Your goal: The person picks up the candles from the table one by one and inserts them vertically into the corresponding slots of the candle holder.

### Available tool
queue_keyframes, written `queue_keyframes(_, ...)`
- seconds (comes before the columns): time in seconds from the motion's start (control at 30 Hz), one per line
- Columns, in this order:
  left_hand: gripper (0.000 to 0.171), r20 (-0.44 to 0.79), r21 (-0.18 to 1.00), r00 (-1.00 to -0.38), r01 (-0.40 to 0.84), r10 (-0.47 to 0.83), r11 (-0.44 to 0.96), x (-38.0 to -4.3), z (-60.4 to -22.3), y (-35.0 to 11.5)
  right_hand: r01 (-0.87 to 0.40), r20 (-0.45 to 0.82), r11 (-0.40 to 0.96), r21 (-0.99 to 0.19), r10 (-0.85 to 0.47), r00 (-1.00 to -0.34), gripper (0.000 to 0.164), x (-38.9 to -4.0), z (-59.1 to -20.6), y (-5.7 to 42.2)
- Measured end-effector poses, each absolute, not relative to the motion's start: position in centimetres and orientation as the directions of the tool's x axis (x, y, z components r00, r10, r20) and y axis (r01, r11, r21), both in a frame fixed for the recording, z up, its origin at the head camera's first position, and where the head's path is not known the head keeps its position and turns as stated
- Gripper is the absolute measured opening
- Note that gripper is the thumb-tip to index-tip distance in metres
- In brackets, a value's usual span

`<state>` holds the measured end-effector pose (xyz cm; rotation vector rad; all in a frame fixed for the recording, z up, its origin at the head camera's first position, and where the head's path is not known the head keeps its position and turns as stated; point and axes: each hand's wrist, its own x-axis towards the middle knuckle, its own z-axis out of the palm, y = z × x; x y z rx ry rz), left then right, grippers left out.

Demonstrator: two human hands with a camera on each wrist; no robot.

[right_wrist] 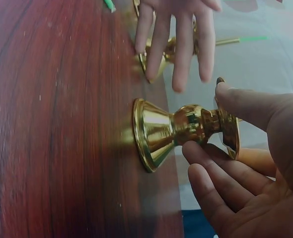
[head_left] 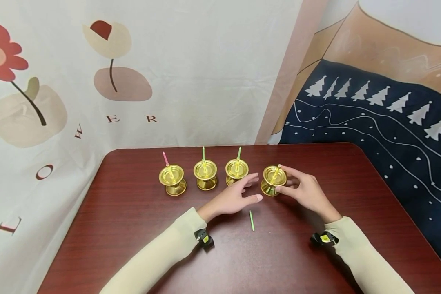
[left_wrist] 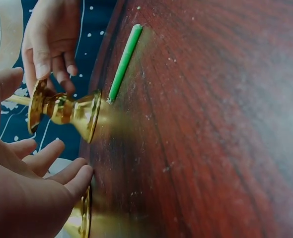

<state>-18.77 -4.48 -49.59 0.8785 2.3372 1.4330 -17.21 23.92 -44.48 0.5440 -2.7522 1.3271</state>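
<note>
My right hand [head_left: 308,192] holds a gold candle holder [head_left: 269,189] by its dish, thumb on the near rim and fingers round the far side. In the right wrist view this holder [right_wrist: 156,131] has its flared base at the tabletop, and the thumb presses the dish's edge. Its thin centre tube stands bare. Just left of it, my left hand [head_left: 231,199] hovers with fingers extended and holds nothing, partly covering another gold holder [head_left: 237,166] that carries a green candle [head_left: 239,153]. A loose green candle [head_left: 252,221] lies on the table below both hands.
Further left stand two more gold holders, one with a green candle [head_left: 203,153] and one with a pink candle [head_left: 165,158]. The dark red wooden table [head_left: 132,228] meets a white flower-print cloth [head_left: 206,102] and a dark tree-print cloth [head_left: 353,114] behind.
</note>
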Motion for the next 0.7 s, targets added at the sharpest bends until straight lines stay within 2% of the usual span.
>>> queue_keyframes(0.2,0.093,0.071,0.888,-0.786,0.330,0.614,0.321,-18.2,-48.0,-3.7,-0.358,0.199,0.547,-0.756,-0.329,-0.923,0.063,-16.9,-44.4,23.2)
queue_keyframes(0.43,0.093,0.010,0.895,-0.816,0.265,0.578,0.359,-17.6,-46.6,-2.9,-0.353,0.207,0.522,-0.777,-0.318,-0.925,0.052,-16.5,-44.8,22.9)
queue_keyframes(0.6,0.088,0.048,0.881,-0.831,0.296,0.554,0.369,-18.7,-48.9,-2.6,-0.270,0.169,0.500,-0.823,-0.239,-0.956,0.028,-15.8,-45.3,22.8)
queue_keyframes(0.7,0.085,0.068,0.889,-0.831,0.302,0.552,0.345,-19.9,-51.1,-2.5,-0.247,0.136,0.529,-0.812,-0.240,-0.961,0.014,-15.0,-45.8,22.4)
